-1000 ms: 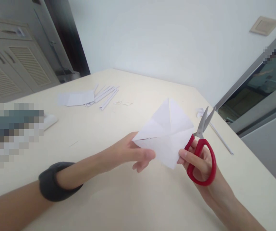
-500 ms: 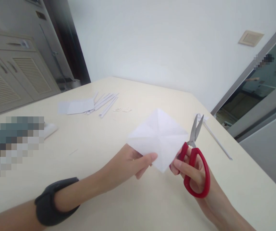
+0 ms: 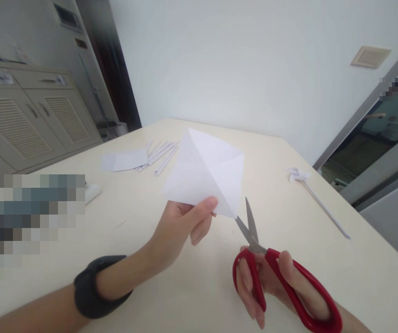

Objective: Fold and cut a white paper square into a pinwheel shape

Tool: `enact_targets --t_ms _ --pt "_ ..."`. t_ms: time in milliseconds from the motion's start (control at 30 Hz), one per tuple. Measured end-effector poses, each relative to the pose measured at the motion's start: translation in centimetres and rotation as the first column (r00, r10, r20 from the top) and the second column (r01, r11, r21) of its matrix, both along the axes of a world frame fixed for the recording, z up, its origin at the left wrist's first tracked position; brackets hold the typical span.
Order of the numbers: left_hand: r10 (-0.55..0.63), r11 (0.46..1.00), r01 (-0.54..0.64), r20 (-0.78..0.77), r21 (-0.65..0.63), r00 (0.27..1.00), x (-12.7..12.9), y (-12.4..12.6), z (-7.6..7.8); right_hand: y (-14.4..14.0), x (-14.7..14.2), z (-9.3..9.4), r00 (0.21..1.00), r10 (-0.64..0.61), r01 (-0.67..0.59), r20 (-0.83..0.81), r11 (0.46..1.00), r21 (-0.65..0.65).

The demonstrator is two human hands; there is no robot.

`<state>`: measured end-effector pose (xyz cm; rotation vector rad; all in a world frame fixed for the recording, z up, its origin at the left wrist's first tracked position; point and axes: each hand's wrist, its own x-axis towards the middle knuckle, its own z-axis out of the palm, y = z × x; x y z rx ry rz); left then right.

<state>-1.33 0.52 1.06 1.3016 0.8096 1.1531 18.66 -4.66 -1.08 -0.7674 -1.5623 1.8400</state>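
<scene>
The left hand [image 3: 185, 226] pinches the paper [image 3: 205, 171] at its near edge, with the thumb on top and the other fingers below; the paper is creased and is held above the table [image 3: 271, 189]. The forearm, with a black band [image 3: 100, 286] on the wrist, comes from the lower left. The right hand [image 3: 271, 280] holds the scissors [image 3: 254, 247], the fingers through one red handle and the thumb at the other. The blades stand apart, and one tip is at the near corner of the paper; whether it touches, I cannot tell. Beyond the left hand lie flat sheets [image 3: 129, 160] and paper sticks [image 3: 166, 159]. Farther away stand a closed cabinet [image 3: 55, 88] and a bin [image 3: 121, 129], whose contents I cannot see.
</scene>
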Motion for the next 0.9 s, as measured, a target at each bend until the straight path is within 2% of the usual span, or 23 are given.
enact_targets --t_ms 100,167,267,333,533,800,900 --pt "0.038 0.999 -0.038 -0.095 -0.003 0.995 0.1 0.1 0.1 0.0 -0.3 1.0 0.999 0.005 -0.012 0.054 0.991 0.132" --pt "0.021 1.000 -0.023 -0.171 -0.013 0.985 0.2 0.0 0.3 0.0 -0.5 1.4 0.996 0.002 -0.017 0.089 0.984 0.176" --pt "-0.013 0.999 0.002 -0.271 -0.042 0.963 0.6 -0.4 0.5 -0.1 -0.6 1.6 0.992 -0.023 0.001 0.127 0.986 0.169" --pt "0.012 0.999 -0.025 -0.306 -0.040 0.952 0.9 -0.7 0.6 -0.2 -0.6 1.5 0.986 -0.044 0.016 0.162 0.985 0.170" --pt "0.018 1.000 -0.021 -0.325 -0.006 0.945 0.7 -1.0 0.2 -0.5 -0.3 0.9 0.968 -0.104 0.069 0.230 0.986 0.152" --pt "0.006 0.999 -0.023 -0.348 -0.044 0.938 0.9 -0.9 1.1 -0.3 -0.2 1.0 0.969 -0.094 0.063 0.229 0.988 0.139" --pt "0.040 0.999 -0.050 -0.344 -0.019 0.938 1.0 -1.0 0.9 -0.2 -0.2 1.0 0.974 -0.068 0.043 0.216 0.992 0.122"
